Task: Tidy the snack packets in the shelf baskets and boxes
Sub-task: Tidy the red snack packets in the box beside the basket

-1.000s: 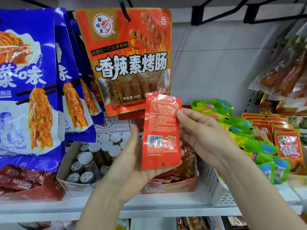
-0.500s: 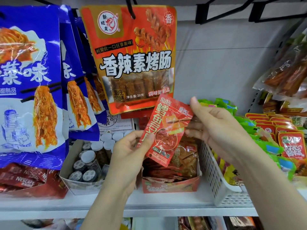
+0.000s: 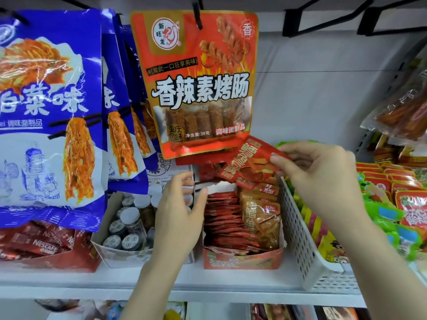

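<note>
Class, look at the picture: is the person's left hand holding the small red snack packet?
No. The right hand pinches the red packet above the red box, while the left hand holds nothing.

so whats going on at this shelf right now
A person is tidying snacks on a shop shelf. Their right hand pinches a small red snack packet by its upper corner, holding it tilted above the red cardboard box, which is packed with similar red and brown packets. The left hand rests at the box's left edge, fingers loosely curled and holding nothing. The packet is not yet in the box.
</note>
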